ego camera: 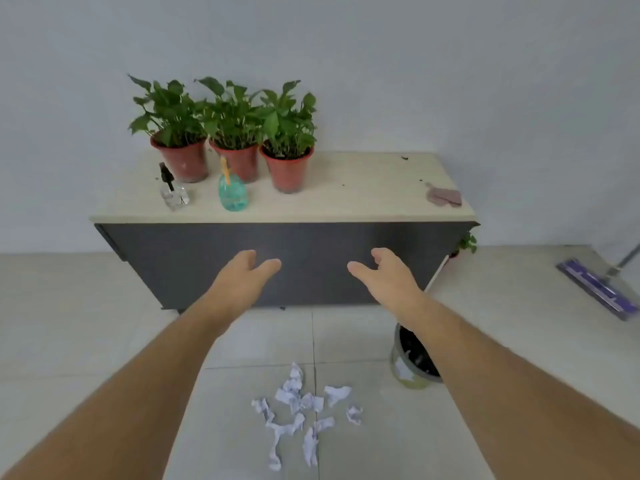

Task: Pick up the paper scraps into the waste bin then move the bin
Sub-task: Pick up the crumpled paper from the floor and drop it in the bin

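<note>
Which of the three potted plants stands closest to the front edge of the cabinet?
The rightmost potted plant; its pot sits further forward than the other two pots.

Two bare forearms reach into view, ending in the left hand (242, 275) and right hand (388, 277) (no sleeves, rings, watch or gloves on either).

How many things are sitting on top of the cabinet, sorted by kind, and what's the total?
Potted plants in red pots: 3
Spray bottles: 2, one clear, one teal
Cloths: 1, pinkish
Total: 6
</note>
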`<act>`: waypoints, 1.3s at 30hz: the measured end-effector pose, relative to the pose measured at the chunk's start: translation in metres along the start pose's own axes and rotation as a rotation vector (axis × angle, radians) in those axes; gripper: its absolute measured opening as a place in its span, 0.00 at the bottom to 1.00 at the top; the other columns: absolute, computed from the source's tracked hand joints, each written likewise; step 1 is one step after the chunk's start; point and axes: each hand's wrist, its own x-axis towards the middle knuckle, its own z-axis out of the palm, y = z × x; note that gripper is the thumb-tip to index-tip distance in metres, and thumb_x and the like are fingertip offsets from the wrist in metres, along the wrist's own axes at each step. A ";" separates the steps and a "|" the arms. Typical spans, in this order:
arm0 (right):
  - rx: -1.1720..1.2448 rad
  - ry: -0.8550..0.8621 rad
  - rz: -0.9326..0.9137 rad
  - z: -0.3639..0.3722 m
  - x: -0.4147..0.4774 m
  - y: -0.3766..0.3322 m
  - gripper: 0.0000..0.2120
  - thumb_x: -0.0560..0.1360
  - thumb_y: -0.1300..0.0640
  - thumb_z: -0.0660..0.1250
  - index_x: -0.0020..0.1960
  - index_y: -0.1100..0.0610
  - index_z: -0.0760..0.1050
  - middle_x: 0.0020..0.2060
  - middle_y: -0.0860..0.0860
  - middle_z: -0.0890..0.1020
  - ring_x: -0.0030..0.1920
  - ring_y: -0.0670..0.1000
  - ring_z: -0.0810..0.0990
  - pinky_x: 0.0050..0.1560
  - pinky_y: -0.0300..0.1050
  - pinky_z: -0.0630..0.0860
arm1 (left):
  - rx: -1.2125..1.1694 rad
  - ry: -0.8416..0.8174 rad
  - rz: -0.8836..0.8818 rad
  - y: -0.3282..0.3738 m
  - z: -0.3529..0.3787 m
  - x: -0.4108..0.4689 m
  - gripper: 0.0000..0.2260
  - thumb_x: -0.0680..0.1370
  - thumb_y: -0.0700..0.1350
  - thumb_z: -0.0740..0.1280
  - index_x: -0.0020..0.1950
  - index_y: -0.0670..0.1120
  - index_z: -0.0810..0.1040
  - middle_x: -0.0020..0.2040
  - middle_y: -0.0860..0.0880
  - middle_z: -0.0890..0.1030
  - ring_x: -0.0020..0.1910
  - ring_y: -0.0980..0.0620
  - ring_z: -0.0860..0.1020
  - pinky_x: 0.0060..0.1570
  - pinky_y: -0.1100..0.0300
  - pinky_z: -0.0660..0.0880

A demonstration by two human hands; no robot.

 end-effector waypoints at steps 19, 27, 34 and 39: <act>0.016 -0.028 0.149 0.285 0.122 0.397 0.33 0.77 0.48 0.66 0.77 0.60 0.60 0.74 0.56 0.69 0.73 0.54 0.68 0.63 0.39 0.63 | -0.009 -0.097 -0.152 -0.403 0.218 0.122 0.31 0.79 0.56 0.64 0.78 0.48 0.60 0.78 0.48 0.64 0.75 0.46 0.64 0.71 0.48 0.63; -0.006 -0.028 0.219 0.335 0.133 0.480 0.32 0.76 0.50 0.68 0.76 0.60 0.63 0.71 0.57 0.72 0.71 0.56 0.71 0.66 0.43 0.66 | 0.054 -0.157 -0.212 -0.487 0.260 0.142 0.31 0.78 0.53 0.66 0.78 0.47 0.60 0.78 0.46 0.63 0.75 0.45 0.64 0.70 0.50 0.63; -0.073 0.071 0.256 0.335 0.146 0.524 0.32 0.71 0.48 0.73 0.72 0.55 0.69 0.68 0.53 0.74 0.69 0.54 0.71 0.67 0.51 0.69 | 0.230 -0.221 -0.180 -0.505 0.279 0.150 0.14 0.77 0.41 0.68 0.41 0.58 0.68 0.39 0.59 0.71 0.38 0.61 0.71 0.39 0.68 0.66; -0.173 0.092 0.305 0.345 0.153 0.570 0.33 0.68 0.47 0.75 0.70 0.52 0.71 0.67 0.53 0.74 0.67 0.55 0.72 0.65 0.52 0.71 | 0.271 -0.255 -0.156 -0.543 0.301 0.170 0.30 0.68 0.50 0.74 0.70 0.50 0.72 0.66 0.47 0.75 0.64 0.46 0.75 0.62 0.54 0.72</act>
